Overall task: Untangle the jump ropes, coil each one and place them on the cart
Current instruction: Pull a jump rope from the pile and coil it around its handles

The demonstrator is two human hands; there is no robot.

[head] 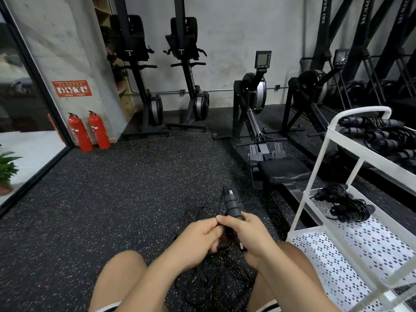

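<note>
Coiled ropes (382, 136) already lay on the cart (312, 176)'s top and middle shelves. Left of the cart, the fingers of the left hand (200, 237) and right hand (245, 233) were clenched around one jump rope (231, 203) by its handles. A tangle (216, 273) lay on the floor beneath, so the task looked unfinished.

Seated person, knees apart, speckled rubber floor (112, 188). Both hands meet on a black jump rope handle (230, 204): left hand (200, 239) and right hand (245, 233) grip it, tip pointing up. Tangled ropes (216, 275) on floor between legs. White cart (315, 167) at right, coiled ropes (346, 204) on its shelves.
</note>
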